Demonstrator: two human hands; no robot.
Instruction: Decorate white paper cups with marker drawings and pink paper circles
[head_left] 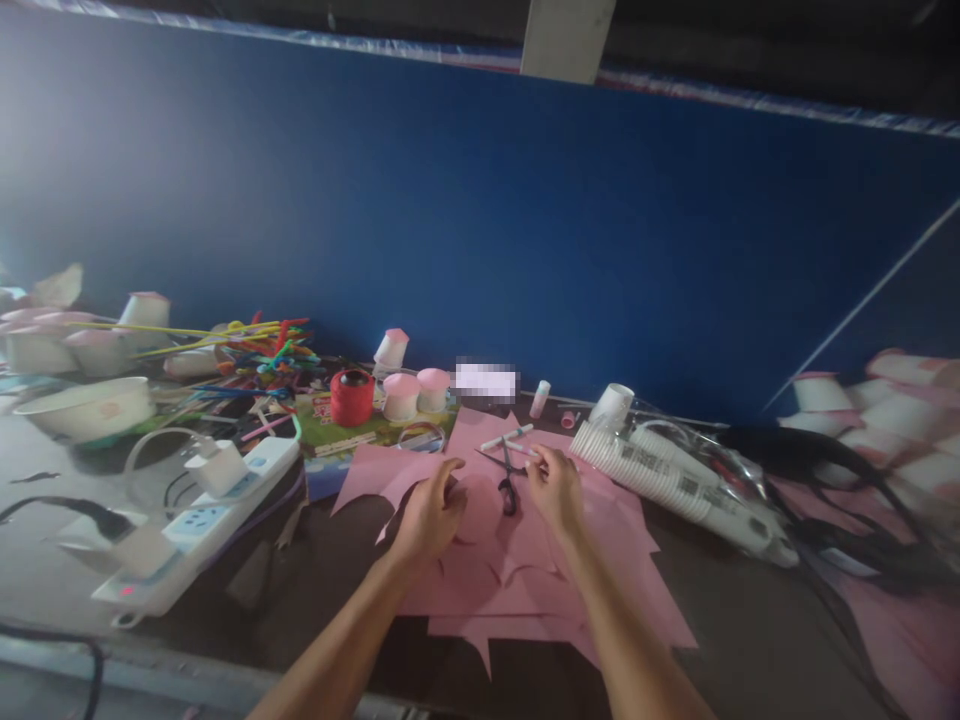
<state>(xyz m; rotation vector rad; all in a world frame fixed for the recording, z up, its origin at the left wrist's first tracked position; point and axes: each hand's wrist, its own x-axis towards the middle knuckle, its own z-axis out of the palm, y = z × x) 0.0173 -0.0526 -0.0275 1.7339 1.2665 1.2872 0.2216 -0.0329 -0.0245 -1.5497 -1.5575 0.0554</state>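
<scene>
Several sheets of cut pink paper (487,590) lie overlapping on the dark table. Over their left part is my left hand (437,512), its fingers curled and apart, with nothing visible between them. My right hand (553,488) is over the right part, thumb and forefinger brought together near the end of a thin pale stick-like item; what it grips is too small to make out. Between the hands lie open scissors (509,490) with dark handles. A white pen-like item (507,437) rests just beyond the blades. A small pink-and-white tube (539,399) stands behind the paper.
A wrapped stack of white paper cups (652,480) lies at the right. Left are a power strip (202,530), a bowl (90,410), colourful pipe cleaners (277,350) and a red spool (352,398). Cups with pink tops (401,395) stand behind. A blue wall (480,220) closes the back.
</scene>
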